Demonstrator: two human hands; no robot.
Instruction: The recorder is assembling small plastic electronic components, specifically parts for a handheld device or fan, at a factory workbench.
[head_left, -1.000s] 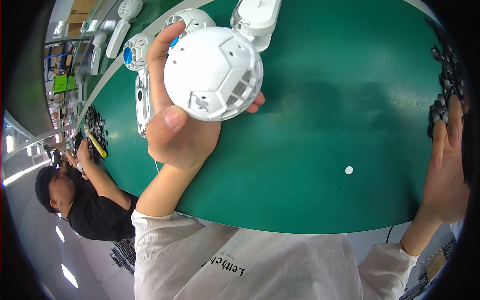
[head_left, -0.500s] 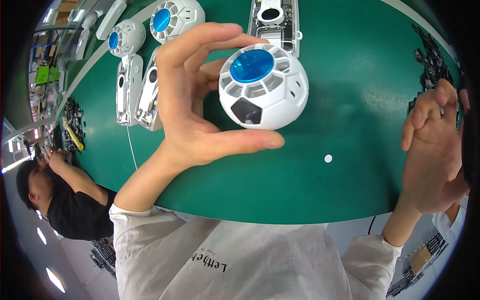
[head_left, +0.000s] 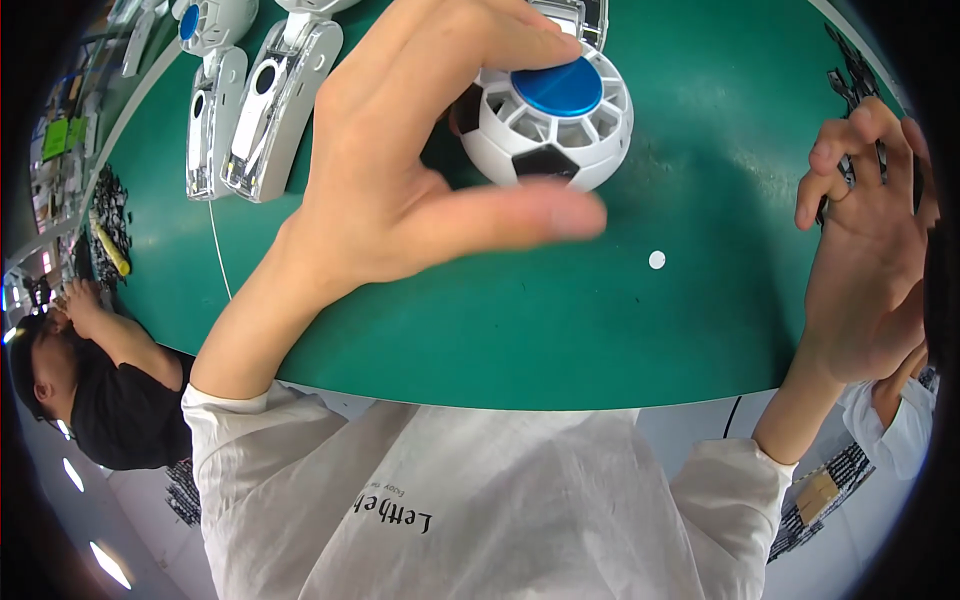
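White ball: a white, round plastic ball with slotted vents and black panels sits on the green, smooth-topped counter, beyond the left thumb; a clear-covered elongated part shows just behind it.
Blue disc: the glossy, round blue disc faces up, perhaps so that it can be seen and reached from above.
Left hand: the bare left hand arches beside the ball, fingers spread wide; one fingertip appears to meet the disc's edge, probably to steady it, while the blurred thumb points out without pinching. The other fingertips are hidden.
Right hand: the bare right hand has half-curled fingers and nothing visible in its palm, near small black pieces; whether it touches them I cannot tell.
Ball-headed devices: two white, clear-covered devices lie side by side at left, likely out of the hands' way.
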